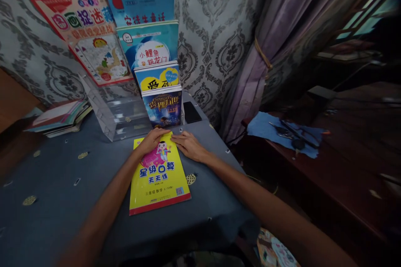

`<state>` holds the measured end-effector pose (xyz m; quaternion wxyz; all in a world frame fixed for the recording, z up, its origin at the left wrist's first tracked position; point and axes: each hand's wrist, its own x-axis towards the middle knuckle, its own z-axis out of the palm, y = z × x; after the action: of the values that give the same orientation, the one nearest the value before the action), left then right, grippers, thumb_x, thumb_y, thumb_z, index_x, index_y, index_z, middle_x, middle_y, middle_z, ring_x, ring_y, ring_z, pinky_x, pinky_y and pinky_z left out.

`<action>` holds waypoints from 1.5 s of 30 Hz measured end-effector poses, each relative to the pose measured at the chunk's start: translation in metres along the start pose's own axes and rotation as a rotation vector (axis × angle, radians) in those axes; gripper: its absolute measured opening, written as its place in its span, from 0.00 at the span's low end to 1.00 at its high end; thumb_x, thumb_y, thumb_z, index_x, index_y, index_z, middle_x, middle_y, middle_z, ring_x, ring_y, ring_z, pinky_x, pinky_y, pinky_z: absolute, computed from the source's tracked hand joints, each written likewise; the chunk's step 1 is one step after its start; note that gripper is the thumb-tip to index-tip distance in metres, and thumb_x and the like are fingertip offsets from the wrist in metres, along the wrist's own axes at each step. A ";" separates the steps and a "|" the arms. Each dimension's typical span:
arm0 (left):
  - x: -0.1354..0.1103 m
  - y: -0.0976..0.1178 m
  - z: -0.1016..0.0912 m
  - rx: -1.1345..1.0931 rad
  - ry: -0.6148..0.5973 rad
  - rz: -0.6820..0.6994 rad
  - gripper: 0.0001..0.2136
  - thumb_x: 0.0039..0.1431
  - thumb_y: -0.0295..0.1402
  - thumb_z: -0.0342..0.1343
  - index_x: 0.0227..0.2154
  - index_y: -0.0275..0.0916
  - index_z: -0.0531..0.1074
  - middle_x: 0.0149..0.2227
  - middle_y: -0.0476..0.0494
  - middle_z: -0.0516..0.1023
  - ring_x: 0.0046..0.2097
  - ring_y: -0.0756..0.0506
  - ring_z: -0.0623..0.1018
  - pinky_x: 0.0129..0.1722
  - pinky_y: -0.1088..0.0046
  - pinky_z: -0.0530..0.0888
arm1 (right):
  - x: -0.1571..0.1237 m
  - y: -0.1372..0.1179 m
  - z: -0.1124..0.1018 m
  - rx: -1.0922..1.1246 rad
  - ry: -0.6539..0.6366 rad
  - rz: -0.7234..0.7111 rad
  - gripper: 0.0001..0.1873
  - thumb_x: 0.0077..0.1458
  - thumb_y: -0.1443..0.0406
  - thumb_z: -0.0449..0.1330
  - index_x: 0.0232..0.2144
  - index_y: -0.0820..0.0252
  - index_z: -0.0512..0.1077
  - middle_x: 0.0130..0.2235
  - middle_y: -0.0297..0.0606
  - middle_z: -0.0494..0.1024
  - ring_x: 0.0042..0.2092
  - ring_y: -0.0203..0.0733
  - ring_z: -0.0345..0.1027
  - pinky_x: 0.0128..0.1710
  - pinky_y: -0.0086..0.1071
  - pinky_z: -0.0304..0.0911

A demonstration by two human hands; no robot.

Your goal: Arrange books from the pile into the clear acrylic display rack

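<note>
A yellow workbook (pixel 159 179) lies flat on the grey-blue tablecloth (pixel 62 183). My left hand (pixel 151 139) rests on its top edge with fingers laid flat. My right hand (pixel 188 144) lies at the book's top right corner, fingers stretched out and touching the edge. Just beyond both hands stands a clear acrylic tiered rack (pixel 115 117) holding several children's books (pixel 156 71), one behind another. A large red-bordered book (pixel 87 37) leans at the rack's left.
A stack of thin books (pixel 59 119) lies at the table's back left. A black phone (pixel 191 112) sits right of the rack. Purple curtain (pixel 266 50) hangs at right. A dark wooden surface (pixel 344 154) carries a blue cloth (pixel 282 133) with tools.
</note>
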<state>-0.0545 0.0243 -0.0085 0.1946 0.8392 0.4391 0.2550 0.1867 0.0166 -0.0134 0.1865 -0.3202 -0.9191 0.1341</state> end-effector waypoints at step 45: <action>-0.023 0.051 0.009 0.468 -0.168 0.094 0.26 0.63 0.19 0.46 0.61 0.42 0.69 0.62 0.40 0.74 0.64 0.43 0.70 0.62 0.60 0.62 | 0.024 0.022 0.013 0.201 0.101 0.059 0.29 0.58 0.79 0.49 0.56 0.58 0.76 0.58 0.41 0.78 0.59 0.45 0.68 0.60 0.44 0.62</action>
<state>-0.0278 -0.0235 0.0063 0.0188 0.8992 0.4289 0.0847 0.1760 0.0467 -0.0271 0.2597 -0.3331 -0.8806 0.2148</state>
